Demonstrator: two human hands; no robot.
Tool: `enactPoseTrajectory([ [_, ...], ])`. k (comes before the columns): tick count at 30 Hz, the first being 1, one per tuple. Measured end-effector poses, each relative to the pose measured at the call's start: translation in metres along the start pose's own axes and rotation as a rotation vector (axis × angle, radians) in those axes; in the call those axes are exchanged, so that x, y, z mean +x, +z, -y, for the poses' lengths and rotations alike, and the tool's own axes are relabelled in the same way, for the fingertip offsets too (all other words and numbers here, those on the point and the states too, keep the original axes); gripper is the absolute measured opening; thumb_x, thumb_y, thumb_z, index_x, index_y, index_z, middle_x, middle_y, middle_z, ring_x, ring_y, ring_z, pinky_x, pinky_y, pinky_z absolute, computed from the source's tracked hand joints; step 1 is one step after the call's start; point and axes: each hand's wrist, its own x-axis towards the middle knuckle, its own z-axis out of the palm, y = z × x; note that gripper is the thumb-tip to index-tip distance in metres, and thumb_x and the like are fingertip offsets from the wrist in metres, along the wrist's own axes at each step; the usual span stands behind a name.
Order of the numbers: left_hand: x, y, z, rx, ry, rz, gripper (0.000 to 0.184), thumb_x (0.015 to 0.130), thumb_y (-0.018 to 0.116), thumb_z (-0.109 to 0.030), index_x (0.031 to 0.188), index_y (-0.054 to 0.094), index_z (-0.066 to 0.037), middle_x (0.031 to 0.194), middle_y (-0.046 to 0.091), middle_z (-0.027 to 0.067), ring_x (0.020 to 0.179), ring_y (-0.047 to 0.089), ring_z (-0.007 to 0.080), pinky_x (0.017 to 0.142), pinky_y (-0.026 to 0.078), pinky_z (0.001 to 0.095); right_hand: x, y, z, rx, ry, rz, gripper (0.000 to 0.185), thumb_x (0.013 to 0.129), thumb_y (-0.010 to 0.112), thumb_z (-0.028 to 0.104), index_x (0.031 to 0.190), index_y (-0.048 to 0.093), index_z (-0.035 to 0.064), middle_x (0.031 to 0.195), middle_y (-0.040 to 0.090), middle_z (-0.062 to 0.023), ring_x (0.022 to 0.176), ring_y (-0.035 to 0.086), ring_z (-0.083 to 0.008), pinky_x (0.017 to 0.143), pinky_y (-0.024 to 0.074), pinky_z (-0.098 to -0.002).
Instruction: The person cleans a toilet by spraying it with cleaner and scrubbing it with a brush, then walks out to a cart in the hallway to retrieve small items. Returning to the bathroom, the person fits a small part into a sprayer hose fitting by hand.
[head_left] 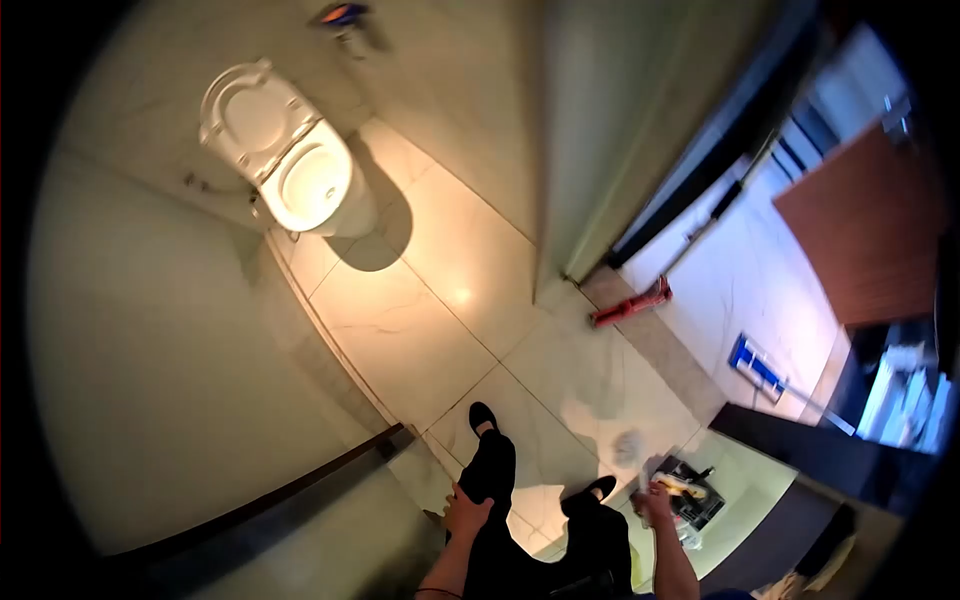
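Observation:
My right hand (pixel 655 503) is closed around the white handle of what looks like a toilet brush, its round, blurred white head (pixel 628 448) just above the floor. Right beside that hand is a black caddy (pixel 708 500) with yellow and white items in it. My left hand (pixel 467 510) is by my left leg with its fingers bent; whether it holds anything is unclear. Farther ahead, a white toilet (pixel 340 178) stands at the wall with its lid and seat raised.
A red mop or squeegee head (pixel 632 303) on a pole rests at the doorway threshold. Beyond it lies a blue flat mop (pixel 755 367), near a brown door (pixel 870 230). A dark-edged ledge (pixel 270 485) runs along the left. Something orange and blue (pixel 342 15) is near the far wall.

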Motion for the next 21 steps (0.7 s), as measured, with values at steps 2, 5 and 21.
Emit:
enactPoseTrajectory([
  [2,0.032,-0.027,0.022,-0.147,0.172,-0.11,0.082,0.074,0.063,-0.04,0.14,0.023,-0.01,0.13,0.04,0.0214,0.112,0.046,0.0395,0.089,0.042,0.0498,0.0,0.088,0.051,0.048,0.01,0.163,0.062,0.068,0.069,-0.002,0.124,0.043,0.0009,0.078,0.064,-0.015,0.062,0.063,-0.0241,0.051,0.0501,-0.036],
  [5,0.079,-0.038,0.053,-0.322,0.353,-0.346,0.072,0.074,0.063,-0.03,0.136,0.031,-0.012,0.126,0.043,0.0185,0.11,0.047,0.0363,0.087,0.044,0.0475,-0.072,0.249,0.192,-0.006,0.083,0.391,0.068,0.073,0.069,0.004,0.131,0.034,0.0112,0.103,0.06,-0.0069,0.08,0.063,-0.0208,0.054,0.0457,-0.0309],
  [21,0.265,-0.275,0.131,-0.793,-0.119,-0.02,0.084,0.08,0.044,-0.065,0.136,0.032,-0.004,0.126,0.047,0.0269,0.115,0.045,0.0443,0.097,0.037,0.047,-0.048,0.838,0.555,-0.457,-0.639,0.705,0.044,0.077,0.062,0.005,0.119,0.051,0.0016,0.086,0.06,-0.0103,0.05,0.056,-0.0138,0.045,0.0475,-0.0267],
])
